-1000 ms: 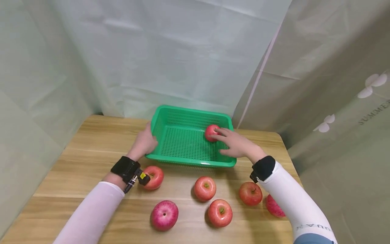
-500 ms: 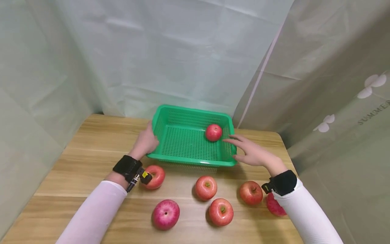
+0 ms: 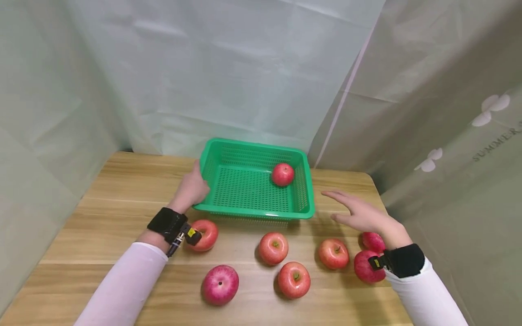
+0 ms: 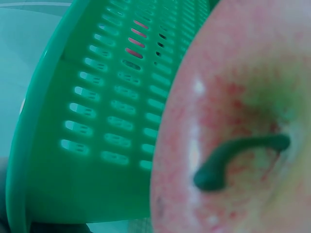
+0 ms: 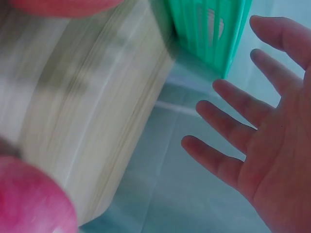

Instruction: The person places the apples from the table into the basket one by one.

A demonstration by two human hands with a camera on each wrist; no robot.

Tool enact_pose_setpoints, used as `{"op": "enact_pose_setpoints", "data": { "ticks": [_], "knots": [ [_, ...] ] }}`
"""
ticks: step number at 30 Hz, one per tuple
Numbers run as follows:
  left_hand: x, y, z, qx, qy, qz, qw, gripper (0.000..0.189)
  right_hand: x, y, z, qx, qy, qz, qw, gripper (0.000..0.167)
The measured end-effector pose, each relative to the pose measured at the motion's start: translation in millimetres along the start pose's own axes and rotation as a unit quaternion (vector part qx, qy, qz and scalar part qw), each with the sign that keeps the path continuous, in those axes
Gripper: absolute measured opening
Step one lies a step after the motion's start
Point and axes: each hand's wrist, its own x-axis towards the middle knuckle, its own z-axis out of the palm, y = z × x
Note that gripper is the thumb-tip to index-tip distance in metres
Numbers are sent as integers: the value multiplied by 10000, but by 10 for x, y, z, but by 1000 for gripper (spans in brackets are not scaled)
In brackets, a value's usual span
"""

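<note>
My left hand point(image 3: 192, 187) grips the left rim of a green plastic basket point(image 3: 253, 212). Inside the basket, toward its right end, lies one red apple point(image 3: 283, 174). Right of the basket, my right hand point(image 3: 363, 213) hangs in the air with fingers spread and nothing in them; the right wrist view shows the bare palm point(image 5: 286, 150). Just under my left wrist sits another apple point(image 3: 207, 235), whose stem point(image 4: 233, 155) fills much of the left wrist view. Below my right hand are two darker red apples, one point(image 3: 373, 242) behind the other point(image 3: 367, 267), the nearer partly covered by the wrist camera.
In front of the basket, several more apples stand on the wooden table point(image 3: 134, 217): a pink one point(image 3: 220, 285), two in the middle point(image 3: 273, 248) and one farther right point(image 3: 333, 254). Pale curtains point(image 3: 228, 77) hang close behind the table and on both sides.
My right hand has drawn back from the apple in the basket, out over the rim to the right and toward me. The left hand has stayed on the rim.
</note>
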Motion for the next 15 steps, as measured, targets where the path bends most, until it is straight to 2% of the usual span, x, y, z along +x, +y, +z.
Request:
{"op": "enact_pose_setpoints", "data": {
  "ticks": [8, 15],
  "knots": [
    [13, -25, 4, 72, 29, 53, 10000, 85, -341, 233, -40, 62, 257, 487, 9985, 68],
    [11, -24, 6, -17, 18, 52, 10000, 85, -593, 501, 32, 19, 528, 741, 9958, 69]
  ]
}}
